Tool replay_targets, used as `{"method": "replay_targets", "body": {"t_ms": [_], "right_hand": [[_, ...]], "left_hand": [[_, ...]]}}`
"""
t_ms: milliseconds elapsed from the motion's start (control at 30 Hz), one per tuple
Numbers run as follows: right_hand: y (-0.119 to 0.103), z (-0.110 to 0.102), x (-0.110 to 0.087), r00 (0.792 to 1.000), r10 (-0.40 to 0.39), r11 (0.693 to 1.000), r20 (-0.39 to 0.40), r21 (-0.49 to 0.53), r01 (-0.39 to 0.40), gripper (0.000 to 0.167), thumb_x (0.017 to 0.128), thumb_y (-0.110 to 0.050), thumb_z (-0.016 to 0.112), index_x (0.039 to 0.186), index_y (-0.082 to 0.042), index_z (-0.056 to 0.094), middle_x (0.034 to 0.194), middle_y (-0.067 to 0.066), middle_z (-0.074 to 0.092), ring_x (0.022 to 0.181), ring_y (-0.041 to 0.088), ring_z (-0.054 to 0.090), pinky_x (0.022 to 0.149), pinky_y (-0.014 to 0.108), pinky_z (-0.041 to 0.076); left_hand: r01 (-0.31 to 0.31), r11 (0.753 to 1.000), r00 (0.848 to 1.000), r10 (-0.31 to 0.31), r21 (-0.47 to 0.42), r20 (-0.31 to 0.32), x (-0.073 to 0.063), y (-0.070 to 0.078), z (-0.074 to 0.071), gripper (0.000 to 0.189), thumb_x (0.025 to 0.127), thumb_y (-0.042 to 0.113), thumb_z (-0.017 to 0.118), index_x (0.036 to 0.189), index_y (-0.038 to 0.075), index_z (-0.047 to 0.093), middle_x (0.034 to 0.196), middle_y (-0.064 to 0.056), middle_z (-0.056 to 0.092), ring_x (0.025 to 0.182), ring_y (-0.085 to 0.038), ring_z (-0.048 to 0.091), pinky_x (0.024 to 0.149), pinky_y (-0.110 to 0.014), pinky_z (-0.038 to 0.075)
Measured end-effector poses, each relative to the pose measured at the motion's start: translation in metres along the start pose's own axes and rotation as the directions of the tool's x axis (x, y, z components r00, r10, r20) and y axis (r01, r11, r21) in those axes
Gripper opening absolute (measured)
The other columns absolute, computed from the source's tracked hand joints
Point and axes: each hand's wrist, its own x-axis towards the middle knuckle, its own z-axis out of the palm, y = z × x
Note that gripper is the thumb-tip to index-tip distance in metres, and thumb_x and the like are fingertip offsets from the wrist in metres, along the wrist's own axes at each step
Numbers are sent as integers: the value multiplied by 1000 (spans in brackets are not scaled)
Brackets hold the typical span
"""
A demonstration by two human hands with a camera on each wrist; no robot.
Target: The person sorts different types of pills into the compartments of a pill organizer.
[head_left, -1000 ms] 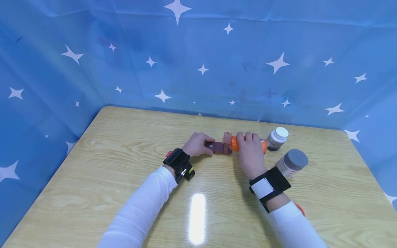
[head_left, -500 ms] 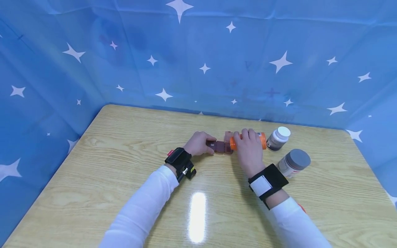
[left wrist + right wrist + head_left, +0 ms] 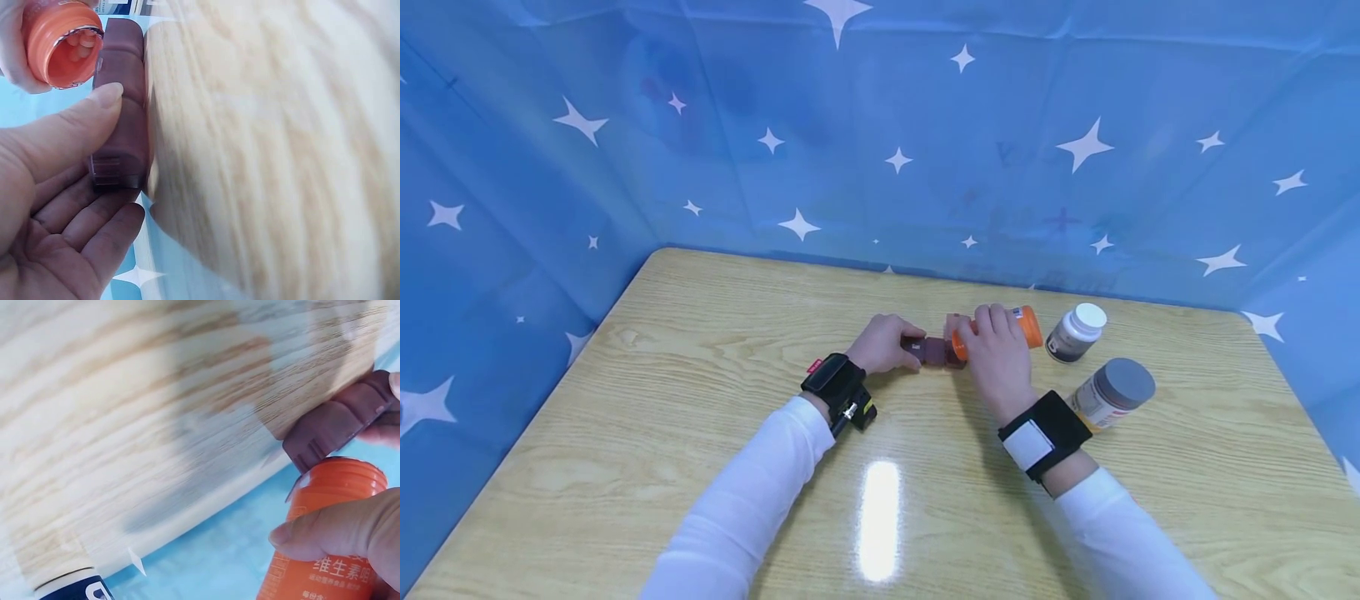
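My left hand (image 3: 883, 343) holds a dark reddish-brown pill organizer (image 3: 122, 81) on the table, thumb on one side and fingers on the other. Its far right compartment has a raised lid (image 3: 952, 323). In my right hand (image 3: 1000, 358) is an orange vitamin bottle (image 3: 331, 506), uncapped and lying tilted, its mouth close to the organizer's right end. Pale tablets (image 3: 81, 47) show inside the bottle mouth in the left wrist view. Whether any tablet lies in the raised-lid compartment is hidden by the bottle.
Just right of the orange bottle stands a white-capped bottle (image 3: 1077, 332). A larger grey-capped bottle (image 3: 1112, 393) stands nearer, beside my right wrist. The wooden table (image 3: 715, 367) ends at a blue star-patterned curtain (image 3: 895, 200) behind.
The orange bottle's base has lifted and its mouth has dipped lower toward the organizer. My left hand keeps its hold. A small orange edge by my right sleeve is now hidden.
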Motion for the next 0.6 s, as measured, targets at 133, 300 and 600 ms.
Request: {"method": "replay_targets", "body": {"t_ms": [133, 300, 600], "right_hand": [[-1, -2, 0, 1000, -15, 999, 22, -42, 16, 49, 70, 7, 69, 114, -11, 57, 107, 14, 50, 107, 30, 43, 104, 39, 35], [-2, -4, 0, 999, -25, 997, 28, -66, 27, 48, 73, 9, 67, 116, -11, 56, 109, 14, 50, 109, 30, 43, 105, 38, 35], [2, -1, -1, 1000, 5, 999, 0, 46, -5, 42, 74, 7, 65, 112, -10, 57, 104, 16, 51, 106, 32, 46, 103, 40, 37]], "left_hand": [[7, 1000, 1000, -7, -5, 3, 0, 1, 0, 50, 75, 14, 76, 122, 8, 60, 117, -7, 66, 108, -22, 60, 93, -30, 47], [13, 1000, 1000, -13, 2, 4, 1, 1, -1, 51, 74, 15, 77, 122, 9, 61, 116, -6, 66, 107, -20, 60, 92, -29, 47], [10, 1000, 1000, -10, -16, 11, 2, -1, -1, 51, 75, 16, 76, 123, 8, 60, 118, -7, 65, 108, -22, 59, 92, -30, 47]]}}
